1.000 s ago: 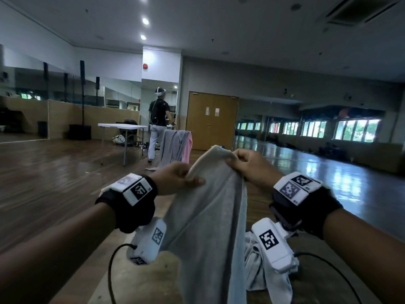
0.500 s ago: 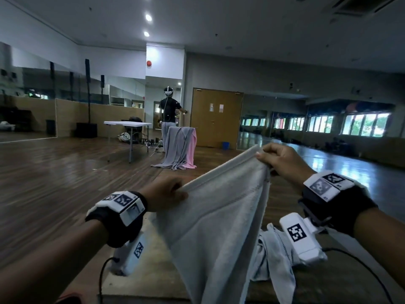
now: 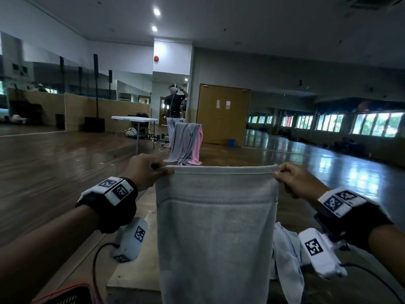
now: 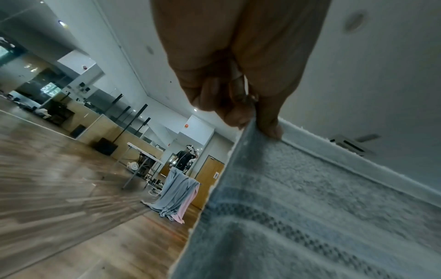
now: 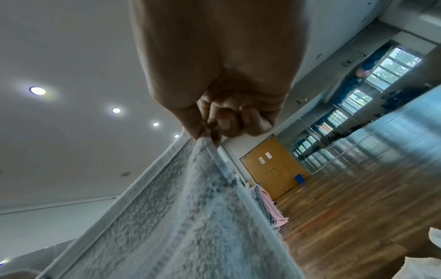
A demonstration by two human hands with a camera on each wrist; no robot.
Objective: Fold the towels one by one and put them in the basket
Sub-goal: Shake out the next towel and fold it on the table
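Note:
A pale grey towel hangs flat in front of me, stretched by its top hem. My left hand pinches the top left corner, seen close in the left wrist view against the towel. My right hand pinches the top right corner, thumb and curled fingers clamped on the towel's hem. More white towels lie crumpled on the table behind, right of the hanging one. A dark basket with a red rim shows at the bottom left.
The wooden table stands below the towel. Beyond it, a draped grey and pink cloth, a white folding table and a person stand on the wooden floor.
My hands have moved apart and levelled out, so the towel's top edge went from bunched and slanted to stretched straight and horizontal.

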